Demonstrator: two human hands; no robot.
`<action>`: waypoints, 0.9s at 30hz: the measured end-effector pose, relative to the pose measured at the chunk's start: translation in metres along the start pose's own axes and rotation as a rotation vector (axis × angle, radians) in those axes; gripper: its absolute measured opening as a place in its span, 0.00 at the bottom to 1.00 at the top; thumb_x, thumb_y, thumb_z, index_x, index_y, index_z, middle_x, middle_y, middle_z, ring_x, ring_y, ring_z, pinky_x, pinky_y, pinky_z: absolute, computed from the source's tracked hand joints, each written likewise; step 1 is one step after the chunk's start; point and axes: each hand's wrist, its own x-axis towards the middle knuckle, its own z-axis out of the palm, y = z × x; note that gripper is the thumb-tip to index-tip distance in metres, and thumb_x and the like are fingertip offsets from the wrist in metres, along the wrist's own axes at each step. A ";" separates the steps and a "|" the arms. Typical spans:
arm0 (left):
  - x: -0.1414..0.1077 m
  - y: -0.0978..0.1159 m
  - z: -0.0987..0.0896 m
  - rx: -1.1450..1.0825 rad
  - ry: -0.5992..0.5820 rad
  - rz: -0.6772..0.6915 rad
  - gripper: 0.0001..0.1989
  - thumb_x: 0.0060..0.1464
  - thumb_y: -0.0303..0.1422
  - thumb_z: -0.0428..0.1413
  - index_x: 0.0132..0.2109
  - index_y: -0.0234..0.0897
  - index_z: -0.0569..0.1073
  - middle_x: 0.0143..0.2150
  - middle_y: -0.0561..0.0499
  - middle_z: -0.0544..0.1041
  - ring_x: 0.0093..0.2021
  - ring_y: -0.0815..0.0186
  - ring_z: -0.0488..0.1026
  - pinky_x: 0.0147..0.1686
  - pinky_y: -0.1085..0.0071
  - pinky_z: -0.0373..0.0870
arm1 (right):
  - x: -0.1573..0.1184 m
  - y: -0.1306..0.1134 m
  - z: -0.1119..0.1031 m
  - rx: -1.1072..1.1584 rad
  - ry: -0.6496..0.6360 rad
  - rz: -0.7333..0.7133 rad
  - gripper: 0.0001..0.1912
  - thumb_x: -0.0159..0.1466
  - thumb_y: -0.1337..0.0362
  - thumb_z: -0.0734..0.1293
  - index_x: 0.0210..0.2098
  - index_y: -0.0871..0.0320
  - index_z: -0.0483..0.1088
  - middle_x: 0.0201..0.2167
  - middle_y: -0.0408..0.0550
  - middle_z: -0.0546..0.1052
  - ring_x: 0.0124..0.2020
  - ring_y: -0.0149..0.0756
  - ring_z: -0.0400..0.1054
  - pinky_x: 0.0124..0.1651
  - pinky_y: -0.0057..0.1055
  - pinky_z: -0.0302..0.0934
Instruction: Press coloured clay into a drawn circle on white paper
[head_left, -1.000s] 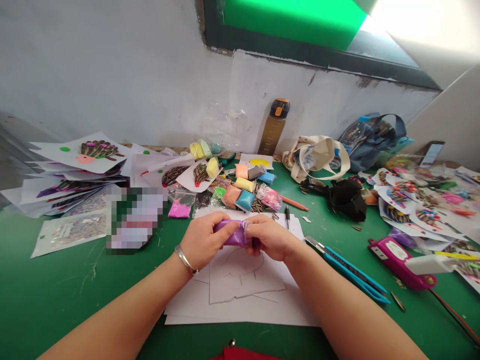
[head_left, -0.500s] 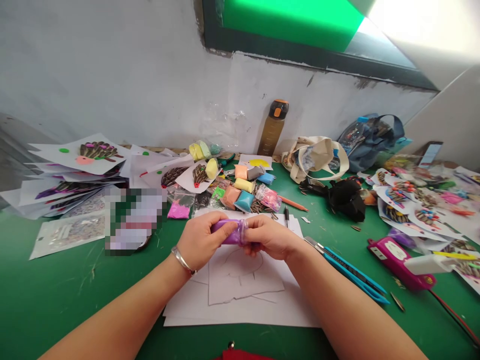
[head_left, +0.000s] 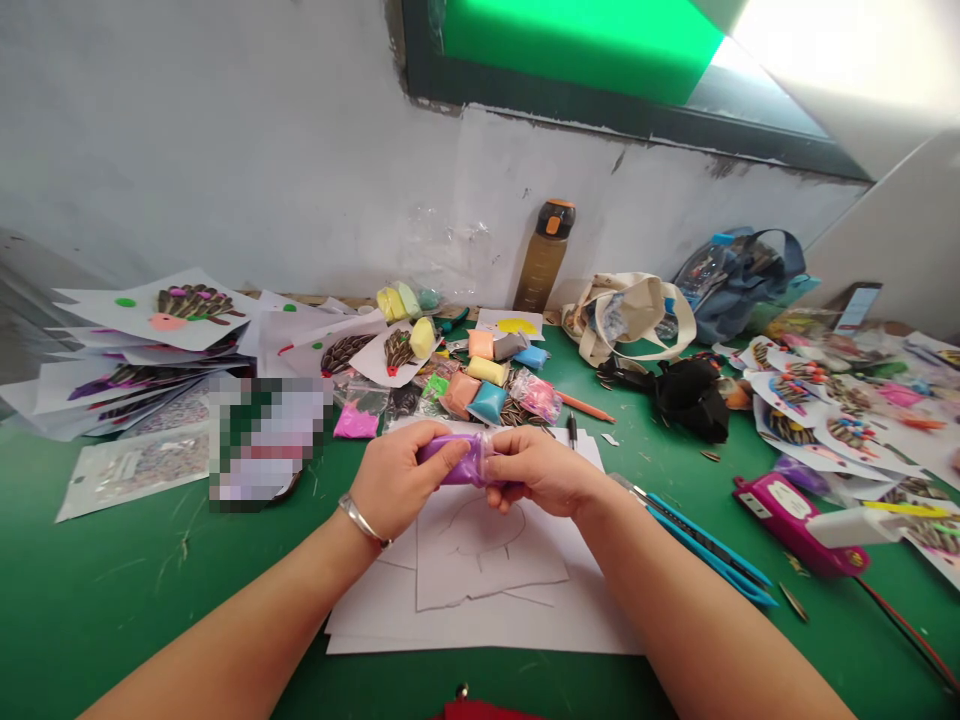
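A purple packet (head_left: 459, 462), soft and wrapped in clear plastic, is held between both hands above the papers. My left hand (head_left: 401, 472) wraps its left part, thumb lying along the top. At the packet's right end, my right hand (head_left: 536, 470) pinches the plastic between thumb and fingers. Right below lies a torn-edged sheet (head_left: 487, 555) with a pencilled rounded outline, on top of larger white paper (head_left: 375, 620). Just beyond the hands are several coloured clay packets, among them a blue one (head_left: 488, 402), and an orange pencil (head_left: 587, 408).
Blue-handled cutters (head_left: 709, 545) and a magenta glue gun (head_left: 799, 520) lie at right. Seed-decorated pictures (head_left: 199, 310) are stacked at left. A brown bottle (head_left: 546, 255), a cream bag (head_left: 637, 315) and a black pouch (head_left: 690, 395) stand or lie toward the wall.
The right fingers have shifted slightly on the packet's plastic end, and more purple shows below them. Both hands keep hold in nearly the same place.
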 end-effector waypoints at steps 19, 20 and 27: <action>0.009 -0.002 -0.002 -0.408 0.037 -0.256 0.20 0.52 0.50 0.54 0.34 0.34 0.72 0.19 0.56 0.69 0.16 0.71 0.67 0.16 0.77 0.64 | -0.001 -0.003 0.003 0.152 0.191 -0.173 0.16 0.58 0.52 0.69 0.35 0.59 0.70 0.21 0.38 0.64 0.18 0.23 0.56 0.20 0.23 0.45; 0.009 -0.003 -0.001 -0.423 0.029 -0.253 0.20 0.52 0.50 0.54 0.34 0.34 0.72 0.19 0.56 0.69 0.16 0.71 0.67 0.16 0.77 0.64 | -0.001 -0.002 0.005 0.117 0.186 -0.178 0.15 0.57 0.52 0.69 0.32 0.59 0.69 0.21 0.38 0.65 0.18 0.23 0.56 0.21 0.23 0.46; 0.004 -0.002 0.012 -0.538 -0.081 -0.249 0.22 0.50 0.52 0.54 0.34 0.35 0.72 0.25 0.54 0.70 0.19 0.70 0.68 0.14 0.73 0.70 | 0.006 0.005 0.017 -0.118 0.179 -0.152 0.09 0.55 0.62 0.65 0.22 0.59 0.64 0.17 0.38 0.63 0.18 0.24 0.54 0.20 0.25 0.44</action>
